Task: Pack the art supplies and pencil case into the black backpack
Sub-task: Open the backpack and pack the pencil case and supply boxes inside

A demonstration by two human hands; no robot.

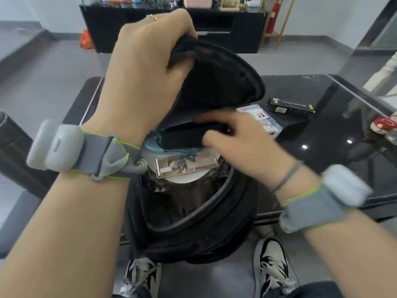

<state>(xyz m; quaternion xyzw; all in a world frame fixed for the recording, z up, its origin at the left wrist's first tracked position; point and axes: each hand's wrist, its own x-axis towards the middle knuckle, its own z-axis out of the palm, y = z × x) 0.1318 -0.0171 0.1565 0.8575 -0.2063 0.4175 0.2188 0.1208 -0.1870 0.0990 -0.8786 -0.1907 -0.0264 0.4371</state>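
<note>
The black backpack (193, 233) stands open at the near edge of a dark glass table (335, 151). My left hand (148, 67) grips the backpack's raised front flap and holds it up. My right hand (236, 136) holds a black pencil case (182, 136) at the backpack's mouth. Under the case lie a blue item (153, 147), a clear plastic box (184, 164) and a white round thing inside the bag. On the table behind my right hand sit a clear box of coloured supplies (266, 121) and a slim black box (290, 108).
A red and white object (384, 123) lies at the table's right edge. A black cabinet (171, 29) stands against the far wall with an orange bag (87, 40) beside it. My shoes (270, 265) are on the grey floor below the backpack.
</note>
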